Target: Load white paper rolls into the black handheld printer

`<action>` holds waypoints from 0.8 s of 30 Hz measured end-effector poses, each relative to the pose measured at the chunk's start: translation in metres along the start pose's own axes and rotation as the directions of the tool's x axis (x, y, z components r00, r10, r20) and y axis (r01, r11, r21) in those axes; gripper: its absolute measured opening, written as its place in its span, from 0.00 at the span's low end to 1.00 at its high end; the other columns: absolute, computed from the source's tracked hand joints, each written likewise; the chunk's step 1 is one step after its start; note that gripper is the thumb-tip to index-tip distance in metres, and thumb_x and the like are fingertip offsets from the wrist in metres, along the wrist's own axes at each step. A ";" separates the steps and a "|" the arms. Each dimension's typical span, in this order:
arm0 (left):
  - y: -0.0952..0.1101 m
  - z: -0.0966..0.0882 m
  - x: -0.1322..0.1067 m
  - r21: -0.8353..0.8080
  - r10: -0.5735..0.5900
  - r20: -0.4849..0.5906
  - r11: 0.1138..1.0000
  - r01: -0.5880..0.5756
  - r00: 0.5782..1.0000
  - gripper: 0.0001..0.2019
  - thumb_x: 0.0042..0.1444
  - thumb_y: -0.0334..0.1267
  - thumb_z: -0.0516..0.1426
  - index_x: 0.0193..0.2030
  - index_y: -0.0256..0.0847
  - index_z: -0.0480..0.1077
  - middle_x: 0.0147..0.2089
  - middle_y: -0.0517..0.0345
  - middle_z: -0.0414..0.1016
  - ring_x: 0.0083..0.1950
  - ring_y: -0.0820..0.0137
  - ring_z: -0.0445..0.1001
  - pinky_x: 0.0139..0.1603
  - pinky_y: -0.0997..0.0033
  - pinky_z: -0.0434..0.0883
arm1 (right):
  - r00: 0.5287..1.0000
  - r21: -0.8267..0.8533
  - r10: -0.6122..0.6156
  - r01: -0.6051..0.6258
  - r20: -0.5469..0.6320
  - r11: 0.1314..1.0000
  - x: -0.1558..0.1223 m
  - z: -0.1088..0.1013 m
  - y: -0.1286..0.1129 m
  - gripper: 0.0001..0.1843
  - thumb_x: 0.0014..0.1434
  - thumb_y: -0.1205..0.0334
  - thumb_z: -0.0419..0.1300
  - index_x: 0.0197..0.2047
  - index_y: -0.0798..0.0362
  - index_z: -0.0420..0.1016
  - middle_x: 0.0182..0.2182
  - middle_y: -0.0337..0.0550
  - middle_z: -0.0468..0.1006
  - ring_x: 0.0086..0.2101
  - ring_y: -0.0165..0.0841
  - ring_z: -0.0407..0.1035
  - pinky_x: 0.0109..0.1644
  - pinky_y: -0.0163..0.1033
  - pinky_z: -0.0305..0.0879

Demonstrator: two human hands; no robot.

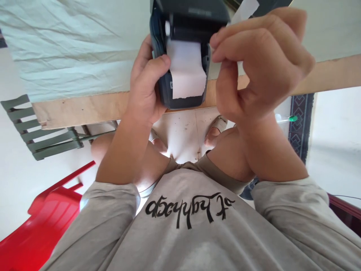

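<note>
A small black receipt printer (pixel 166 88) is tilted up above the table's front edge, its dark lid (pixel 194 13) at the top of the view. From beneath the lid a white paper strip (pixel 187 71) hangs over the front, ending in a ragged edge. My left hand (pixel 146 77) wraps around the printer's left side, thumb on its front near the paper. At the right side, my right hand (pixel 262 60) is closed in a pinch, fingertips beside the lid's corner. Whatever may be between those fingers is hidden. Another white paper piece (pixel 245 10) shows behind that hand.
A table with pale green cloth (pixel 84 49) and a wooden edge (pixel 84 111) spans the top. On the left are a green slatted chair (pixel 50 143) and a red plastic chair (pixel 56 210). A patterned dark strip (pixel 300 128) and green-capped object (pixel 293 118) lie right.
</note>
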State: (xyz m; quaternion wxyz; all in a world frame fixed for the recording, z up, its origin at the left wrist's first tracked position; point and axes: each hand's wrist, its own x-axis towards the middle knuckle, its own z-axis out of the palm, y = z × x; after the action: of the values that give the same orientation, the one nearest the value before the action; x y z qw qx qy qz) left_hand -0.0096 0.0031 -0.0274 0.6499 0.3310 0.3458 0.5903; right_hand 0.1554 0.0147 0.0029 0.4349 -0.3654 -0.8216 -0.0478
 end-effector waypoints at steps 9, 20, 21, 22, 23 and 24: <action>-0.005 0.007 0.004 -0.098 0.042 -0.026 0.994 -0.044 0.999 0.08 0.50 0.32 0.52 0.35 0.47 0.68 0.29 0.59 0.65 0.29 0.69 0.66 0.30 0.69 0.66 | 0.994 -0.175 0.025 -0.006 0.111 0.985 0.014 -0.001 -0.004 0.14 0.56 0.67 0.43 0.36 0.48 0.69 0.38 0.24 0.73 0.42 0.23 0.66 0.51 0.36 0.60; -0.003 -0.007 0.003 -0.100 0.015 0.148 0.995 0.000 0.989 0.12 0.48 0.30 0.53 0.40 0.47 0.68 0.40 0.57 0.72 0.46 0.57 0.70 0.29 0.65 0.67 | 0.743 -0.303 0.338 -0.189 0.578 0.934 0.035 0.004 -0.013 0.15 0.58 0.56 0.44 0.45 0.44 0.66 0.42 0.32 0.69 0.46 0.32 0.67 0.52 0.44 0.65; -0.003 -0.006 0.003 -0.106 0.016 0.161 0.994 0.002 0.987 0.12 0.48 0.29 0.52 0.39 0.47 0.68 0.40 0.57 0.72 0.46 0.57 0.70 0.30 0.65 0.66 | 0.713 -0.325 0.355 -0.187 0.604 0.927 0.037 0.004 -0.014 0.14 0.58 0.57 0.45 0.46 0.43 0.65 0.43 0.31 0.68 0.48 0.35 0.66 0.54 0.47 0.64; -0.003 -0.005 0.003 -0.111 0.017 0.156 0.994 0.000 0.988 0.12 0.48 0.29 0.52 0.39 0.48 0.68 0.39 0.57 0.72 0.46 0.58 0.70 0.29 0.65 0.66 | 0.675 -0.352 0.381 -0.188 0.632 0.917 0.040 0.002 -0.015 0.15 0.58 0.57 0.46 0.48 0.41 0.64 0.44 0.32 0.68 0.50 0.39 0.65 0.54 0.50 0.63; -0.003 -0.004 0.003 -0.111 0.020 0.140 0.994 -0.005 0.990 0.12 0.48 0.29 0.52 0.38 0.49 0.69 0.37 0.58 0.72 0.45 0.58 0.70 0.29 0.65 0.65 | 0.632 -0.375 0.405 -0.189 0.661 0.907 0.043 0.001 -0.016 0.16 0.58 0.56 0.46 0.49 0.40 0.63 0.44 0.33 0.68 0.50 0.42 0.64 0.54 0.54 0.62; -0.003 -0.003 0.003 -0.105 0.028 0.114 0.994 -0.016 0.993 0.12 0.49 0.30 0.51 0.37 0.50 0.69 0.35 0.58 0.72 0.45 0.57 0.70 0.28 0.65 0.64 | 0.588 -0.394 0.426 -0.190 0.688 0.899 0.045 -0.001 -0.017 0.17 0.57 0.56 0.46 0.51 0.39 0.62 0.43 0.35 0.68 0.50 0.44 0.64 0.52 0.56 0.62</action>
State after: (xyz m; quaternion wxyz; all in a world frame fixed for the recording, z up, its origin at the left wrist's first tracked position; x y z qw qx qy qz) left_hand -0.0105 0.0059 -0.0320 0.6785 0.3341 0.2728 0.5946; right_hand 0.1290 0.0271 0.0413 -0.0044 -0.5464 -0.8344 0.0718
